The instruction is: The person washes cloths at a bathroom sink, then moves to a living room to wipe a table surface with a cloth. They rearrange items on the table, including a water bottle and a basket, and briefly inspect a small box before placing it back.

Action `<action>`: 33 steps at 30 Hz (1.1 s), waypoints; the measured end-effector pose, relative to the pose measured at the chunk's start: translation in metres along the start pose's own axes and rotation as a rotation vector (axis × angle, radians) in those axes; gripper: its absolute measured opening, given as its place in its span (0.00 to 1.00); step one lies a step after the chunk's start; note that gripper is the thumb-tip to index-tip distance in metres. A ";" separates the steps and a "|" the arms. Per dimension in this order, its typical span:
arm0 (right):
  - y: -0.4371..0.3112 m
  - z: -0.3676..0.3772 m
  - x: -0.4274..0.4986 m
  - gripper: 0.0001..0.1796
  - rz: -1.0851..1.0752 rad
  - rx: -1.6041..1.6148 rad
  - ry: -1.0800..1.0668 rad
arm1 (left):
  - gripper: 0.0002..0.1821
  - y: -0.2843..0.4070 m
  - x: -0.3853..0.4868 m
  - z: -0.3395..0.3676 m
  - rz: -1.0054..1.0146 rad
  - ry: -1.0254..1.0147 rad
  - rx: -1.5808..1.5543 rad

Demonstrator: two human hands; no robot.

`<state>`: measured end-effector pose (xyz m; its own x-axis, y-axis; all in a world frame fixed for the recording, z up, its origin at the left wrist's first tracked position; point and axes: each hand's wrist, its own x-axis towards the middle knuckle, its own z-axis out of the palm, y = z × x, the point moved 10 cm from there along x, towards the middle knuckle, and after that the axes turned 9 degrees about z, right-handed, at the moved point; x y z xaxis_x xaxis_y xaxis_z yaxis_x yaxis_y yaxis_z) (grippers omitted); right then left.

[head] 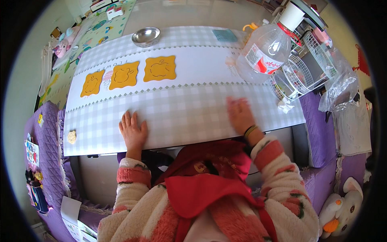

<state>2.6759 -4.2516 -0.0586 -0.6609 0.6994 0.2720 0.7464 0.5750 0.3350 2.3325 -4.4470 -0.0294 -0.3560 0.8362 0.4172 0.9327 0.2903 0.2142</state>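
Note:
My left hand rests palm down near the front edge of a table with a grey-and-white checked cover, fingers spread and holding nothing. Toward the right, my right hand is blurred over the cover. A pink, cloth-like thing shows at its fingers; its exact kind cannot be told. Beyond my left hand lie three wavy-edged, mustard-yellow mats with apple outlines: a left one, a middle one and a right one.
A metal bowl and a folded teal cloth sit at the far edge. On the right stand a large clear plastic bottle and a white wire rack, with crumpled tissue beside them. A small beige lump lies front left.

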 end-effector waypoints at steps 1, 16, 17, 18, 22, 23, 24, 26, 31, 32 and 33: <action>0.033 0.006 0.006 0.31 -0.023 -0.175 0.057 | 0.25 0.001 0.001 -0.001 0.005 0.003 0.010; -0.060 -0.039 0.031 0.25 -0.020 0.519 -0.062 | 0.24 0.000 -0.004 0.001 0.054 0.044 0.011; -0.041 -0.020 0.028 0.26 0.068 0.464 -0.136 | 0.24 0.000 -0.003 0.000 0.056 0.048 0.012; -0.013 -0.004 0.029 0.27 0.126 0.414 -0.155 | 0.24 0.000 -0.004 0.001 0.051 0.046 0.017; 0.116 0.076 0.029 0.30 0.344 0.205 -0.302 | 0.23 0.002 -0.002 0.001 0.061 0.056 0.039; 0.143 0.092 0.030 0.30 0.402 0.177 -0.336 | 0.23 0.002 -0.002 0.000 0.069 0.064 0.035; 0.167 0.102 0.031 0.31 0.458 0.147 -0.370 | 0.23 0.003 -0.003 -0.001 0.080 0.076 0.036; 0.196 0.111 0.028 0.33 0.606 0.201 -0.440 | 0.24 0.002 -0.003 -0.001 0.077 0.069 0.031; 0.129 0.052 0.026 0.33 0.603 0.307 -0.355 | 0.24 0.006 -0.001 -0.002 0.079 0.080 0.060; 0.087 0.029 0.030 0.31 0.360 0.241 -0.266 | 0.24 0.007 -0.001 -0.002 0.081 0.084 0.058; 0.053 0.010 0.020 0.28 0.320 0.314 -0.189 | 0.24 0.007 -0.001 -0.003 0.079 0.101 0.058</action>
<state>2.7030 -4.2028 -0.0448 -0.3906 0.9101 0.1383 0.9164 0.3986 -0.0354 2.3390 -4.4472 -0.0254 -0.2826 0.8073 0.5180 0.9588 0.2544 0.1267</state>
